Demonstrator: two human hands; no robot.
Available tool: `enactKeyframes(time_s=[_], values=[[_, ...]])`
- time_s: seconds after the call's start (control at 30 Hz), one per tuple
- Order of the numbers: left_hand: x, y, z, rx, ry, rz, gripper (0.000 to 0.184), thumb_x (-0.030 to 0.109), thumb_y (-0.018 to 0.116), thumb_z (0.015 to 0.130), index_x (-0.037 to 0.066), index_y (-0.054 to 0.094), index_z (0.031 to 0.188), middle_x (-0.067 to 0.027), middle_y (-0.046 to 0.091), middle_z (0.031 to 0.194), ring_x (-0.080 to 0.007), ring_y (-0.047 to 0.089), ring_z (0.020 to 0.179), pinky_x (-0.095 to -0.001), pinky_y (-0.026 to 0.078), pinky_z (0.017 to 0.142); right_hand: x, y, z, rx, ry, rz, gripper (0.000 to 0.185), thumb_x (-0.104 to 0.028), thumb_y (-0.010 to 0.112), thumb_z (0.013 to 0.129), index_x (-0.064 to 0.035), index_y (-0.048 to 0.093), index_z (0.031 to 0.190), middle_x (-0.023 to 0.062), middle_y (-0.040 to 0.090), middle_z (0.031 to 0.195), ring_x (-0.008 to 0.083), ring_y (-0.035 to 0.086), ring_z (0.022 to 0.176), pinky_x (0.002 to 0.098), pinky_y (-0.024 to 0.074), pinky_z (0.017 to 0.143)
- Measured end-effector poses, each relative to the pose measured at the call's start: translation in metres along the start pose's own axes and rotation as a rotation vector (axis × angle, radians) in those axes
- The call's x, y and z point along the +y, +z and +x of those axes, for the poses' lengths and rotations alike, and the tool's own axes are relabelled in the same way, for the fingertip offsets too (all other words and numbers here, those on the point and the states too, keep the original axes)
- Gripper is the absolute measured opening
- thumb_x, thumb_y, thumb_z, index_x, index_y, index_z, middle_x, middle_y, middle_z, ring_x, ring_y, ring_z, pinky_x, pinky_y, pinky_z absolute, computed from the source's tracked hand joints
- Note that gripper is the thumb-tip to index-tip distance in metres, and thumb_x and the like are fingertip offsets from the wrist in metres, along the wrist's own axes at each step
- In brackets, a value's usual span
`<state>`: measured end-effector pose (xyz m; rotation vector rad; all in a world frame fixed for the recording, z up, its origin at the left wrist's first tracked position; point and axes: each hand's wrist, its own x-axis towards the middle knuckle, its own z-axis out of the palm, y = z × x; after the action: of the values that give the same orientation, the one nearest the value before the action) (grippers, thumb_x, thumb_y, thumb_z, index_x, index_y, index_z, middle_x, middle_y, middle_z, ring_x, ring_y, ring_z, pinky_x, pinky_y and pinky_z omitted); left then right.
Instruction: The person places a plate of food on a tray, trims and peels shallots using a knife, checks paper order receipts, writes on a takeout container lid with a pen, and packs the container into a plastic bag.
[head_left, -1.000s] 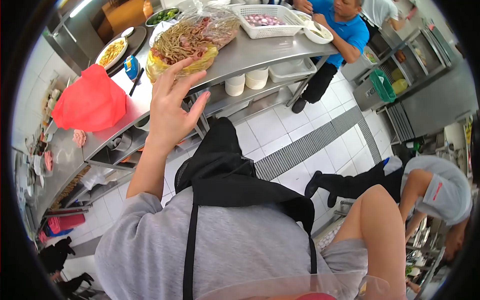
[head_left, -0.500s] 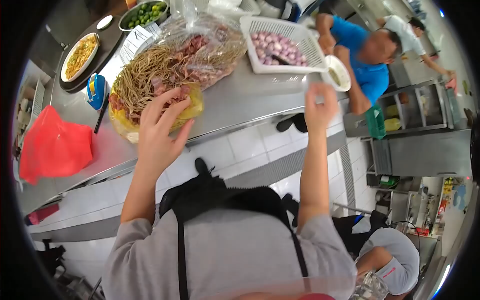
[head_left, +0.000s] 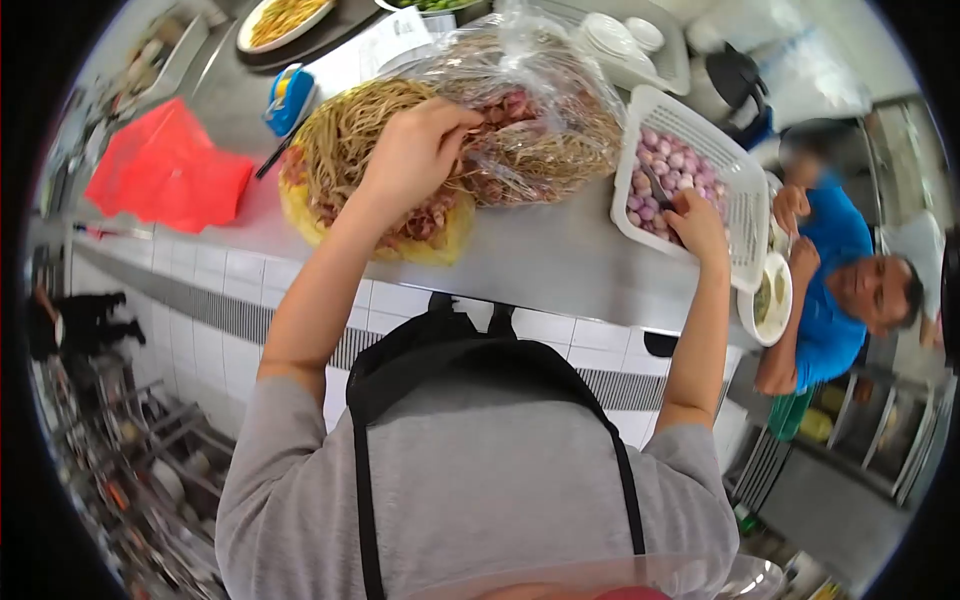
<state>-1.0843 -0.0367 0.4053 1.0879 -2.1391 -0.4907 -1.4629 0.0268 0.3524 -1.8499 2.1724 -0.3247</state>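
My left hand (head_left: pixel 415 150) is over the open bag of long thin stems and reddish pieces (head_left: pixel 345 150), its fingers bent together at the edge of the clear plastic bag (head_left: pixel 540 120); what they pinch is too small to make out. Yellow plastic (head_left: pixel 440 240) lies under the near side of the pile. On the right, my right hand (head_left: pixel 698 225) reaches into the white basket (head_left: pixel 745 200) of small purple onions (head_left: pixel 672 165). Its fingers are closed on the handle end of a dark knife (head_left: pixel 655 187) that rests on the onions.
A red plastic bag (head_left: pixel 165 170), a blue tape dispenser (head_left: pixel 289 98) and a plate of food (head_left: pixel 285 22) are on the steel table (head_left: pixel 560 260). At the right, a person in blue (head_left: pixel 840 275) is beside a white bowl (head_left: pixel 768 300).
My view has turned and come closer to the table. My right hand has moved into the onion basket and closed on the knife. My left hand has moved forward over the pile, its fingers drawn together.
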Motion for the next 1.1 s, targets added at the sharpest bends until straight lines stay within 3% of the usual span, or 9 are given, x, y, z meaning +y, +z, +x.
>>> enactKeyframes(time_s=[0.13, 0.27, 0.4, 0.43, 0.57, 0.7, 0.83, 0.97, 1.1], values=[[-0.020, 0.031, 0.035, -0.087, -0.050, 0.123, 0.019, 0.005, 0.054, 0.070, 0.006, 0.064, 0.086, -0.0125, 0.061, 0.083, -0.0280, 0.059, 0.079, -0.0353, 0.047, 0.071, 0.007, -0.004, 0.012, -0.095, -0.051, 0.078, 0.023, -0.017, 0.065, 0.064, -0.0004, 0.053, 0.076, 0.0134, 0.058, 0.067, 0.0271, 0.057, 0.064, 0.0341, 0.0441, 0.060], [-0.010, 0.047, 0.038, -0.099, -0.078, 0.438, 0.021, 0.011, 0.057, 0.067, 0.008, 0.064, 0.086, -0.0124, 0.061, 0.077, -0.0285, 0.059, 0.078, -0.0372, 0.048, 0.071, 0.015, -0.019, 0.004, 0.120, -0.052, 0.149, 0.024, -0.016, 0.062, 0.065, 0.0011, 0.050, 0.077, 0.0139, 0.054, 0.068, 0.0250, 0.055, 0.060, 0.0337, 0.0431, 0.057], [-0.021, 0.055, 0.055, -0.149, -0.144, 0.515, 0.022, 0.012, 0.060, 0.063, 0.008, 0.063, 0.084, -0.0110, 0.061, 0.074, -0.0282, 0.058, 0.075, -0.0367, 0.048, 0.069, 0.027, -0.026, 0.001, 0.144, 0.073, 0.915, 0.018, -0.012, 0.048, 0.082, -0.0014, 0.042, 0.094, 0.0078, 0.050, 0.065, 0.0137, 0.048, 0.052, 0.0240, 0.0398, 0.049], [-0.022, 0.056, 0.058, -0.198, -0.183, 0.524, 0.022, 0.012, 0.061, 0.062, 0.008, 0.063, 0.084, -0.0105, 0.061, 0.074, -0.0282, 0.058, 0.074, -0.0364, 0.047, 0.069, 0.036, -0.022, 0.004, 0.197, -0.020, 0.849, 0.013, -0.009, 0.040, 0.087, -0.0030, 0.039, 0.099, 0.0047, 0.049, 0.065, 0.0090, 0.045, 0.048, 0.0206, 0.0367, 0.042], [-0.009, 0.027, 0.060, -0.153, -0.269, 0.124, 0.024, 0.015, 0.063, 0.059, 0.006, 0.063, 0.081, -0.0096, 0.062, 0.074, -0.0249, 0.059, 0.071, -0.0325, 0.047, 0.065, -0.010, -0.037, -0.003, 0.177, 0.008, 1.186, 0.017, -0.012, 0.042, 0.087, -0.0038, 0.043, 0.101, 0.0023, 0.045, 0.061, 0.0077, 0.040, 0.044, 0.0191, 0.0343, 0.041], [0.002, -0.021, 0.032, -0.102, -0.269, 0.073, 0.027, 0.006, 0.060, 0.065, -0.001, 0.059, 0.092, -0.0056, 0.060, 0.075, -0.0094, 0.056, 0.069, -0.0228, 0.045, 0.061, -0.068, -0.036, -0.020, 0.002, -0.032, 1.171, 0.027, -0.014, 0.042, 0.088, -0.0007, 0.048, 0.111, -0.0007, 0.046, 0.061, 0.0051, 0.041, 0.048, 0.0172, 0.0343, 0.042], [-0.005, -0.056, -0.011, -0.153, -0.450, -0.139, 0.034, 0.003, 0.059, 0.071, -0.002, 0.055, 0.105, -0.0039, 0.059, 0.086, -0.0081, 0.056, 0.074, -0.0211, 0.046, 0.066, -0.133, -0.002, -0.041, -0.311, -0.221, 1.188, 0.033, -0.017, 0.040, 0.089, -0.0002, 0.046, 0.117, 0.0033, 0.055, 0.072, 0.0050, 0.044, 0.054, 0.0176, 0.0368, 0.047], [-0.012, -0.062, -0.056, 0.045, -0.597, -0.791, 0.031, 0.004, 0.061, 0.075, -0.001, 0.055, 0.105, -0.0045, 0.059, 0.093, -0.0113, 0.059, 0.075, -0.0218, 0.049, 0.069, -0.204, 0.037, -0.061, -0.589, -0.164, 1.440, 0.042, -0.030, 0.034, 0.092, -0.0017, 0.042, 0.122, 0.0027, 0.052, 0.070, 0.0072, 0.041, 0.052, 0.0177, 0.0338, 0.047], [-0.024, -0.061, -0.077, 0.192, -0.650, -1.232, 0.027, 0.003, 0.057, 0.079, -0.002, 0.055, 0.105, -0.0071, 0.060, 0.094, -0.0119, 0.060, 0.080, -0.0227, 0.049, 0.074, -0.268, 0.060, -0.079, -0.593, -0.101, 1.602, 0.043, -0.030, 0.033, 0.092, -0.0028, 0.037, 0.126, 0.0014, 0.045, 0.063, 0.0072, 0.040, 0.051, 0.0183, 0.0336, 0.046]])
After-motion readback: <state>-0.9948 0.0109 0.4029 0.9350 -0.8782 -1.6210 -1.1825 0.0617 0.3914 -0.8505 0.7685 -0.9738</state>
